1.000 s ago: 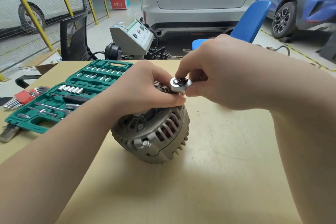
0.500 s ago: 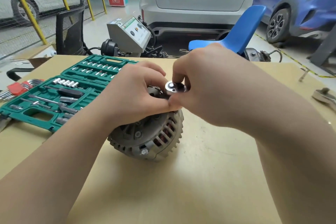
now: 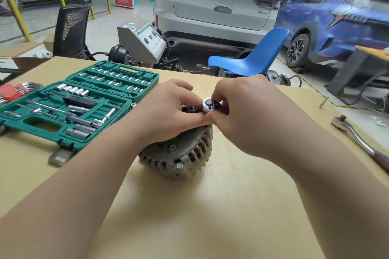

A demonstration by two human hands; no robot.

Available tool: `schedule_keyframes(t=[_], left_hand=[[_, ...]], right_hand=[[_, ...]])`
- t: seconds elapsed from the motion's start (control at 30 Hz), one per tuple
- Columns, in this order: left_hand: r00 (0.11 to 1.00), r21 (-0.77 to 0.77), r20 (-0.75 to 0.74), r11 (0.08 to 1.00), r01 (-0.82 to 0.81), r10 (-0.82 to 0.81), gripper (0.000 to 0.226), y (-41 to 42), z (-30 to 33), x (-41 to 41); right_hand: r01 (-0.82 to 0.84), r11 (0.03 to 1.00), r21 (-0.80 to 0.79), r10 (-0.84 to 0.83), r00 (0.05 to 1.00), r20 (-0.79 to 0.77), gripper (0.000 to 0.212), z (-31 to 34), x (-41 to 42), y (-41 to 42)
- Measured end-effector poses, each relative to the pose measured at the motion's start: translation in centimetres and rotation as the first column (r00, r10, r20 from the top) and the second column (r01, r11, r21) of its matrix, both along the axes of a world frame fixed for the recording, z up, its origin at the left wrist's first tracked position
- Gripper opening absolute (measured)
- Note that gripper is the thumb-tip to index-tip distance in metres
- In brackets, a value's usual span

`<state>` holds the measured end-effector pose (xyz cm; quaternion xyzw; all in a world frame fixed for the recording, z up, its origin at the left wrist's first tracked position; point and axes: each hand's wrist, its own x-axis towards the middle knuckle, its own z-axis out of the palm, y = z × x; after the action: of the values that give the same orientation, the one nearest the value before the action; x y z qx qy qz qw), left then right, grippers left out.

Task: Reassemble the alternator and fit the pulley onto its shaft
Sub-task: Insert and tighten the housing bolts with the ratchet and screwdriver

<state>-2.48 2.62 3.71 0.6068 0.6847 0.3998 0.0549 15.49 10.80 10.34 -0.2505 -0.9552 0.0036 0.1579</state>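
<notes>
The grey, finned alternator stands mid-counter, well clear of every edge, copper windings showing through its side slots. A small silver ratchet head sits atop it, where the pulley is hidden.

Both hands hide the alternator top; the ratchet runs off the right edge.

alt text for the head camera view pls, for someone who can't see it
A person's left hand grips the top of a grey alternator on a tan table, while the right hand pinches a small ratchet head over it. An open green socket set lies to the left, a ratchet wrench to the right.
</notes>
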Motion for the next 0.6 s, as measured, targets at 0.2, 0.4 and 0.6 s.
schedule_keyframes(t=[0.2, 0.4, 0.6], left_hand=[[0.998, 0.022, 0.066, 1.0, -0.013, 0.011, 0.032, 0.1, 0.3, -0.3], [0.993, -0.003, 0.119, 1.0, 0.0, 0.0, 0.02, 0.0, 0.6, 0.1], [0.994, -0.05, 0.112, 0.999, 0.0, 0.005, 0.016, 0.0, 0.7, 0.4]], right_hand=[[0.057, 0.998, 0.011, -0.057, 0.998, 0.0, 0.027, 0.3, -0.6, -0.7], [0.011, 0.984, 0.18, -0.033, 0.992, 0.119, 0.009, 0.8, -0.4, -0.6], [0.006, 0.998, 0.068, -0.016, 0.989, 0.144, 0.019, 2.1, -0.2, 0.4]])
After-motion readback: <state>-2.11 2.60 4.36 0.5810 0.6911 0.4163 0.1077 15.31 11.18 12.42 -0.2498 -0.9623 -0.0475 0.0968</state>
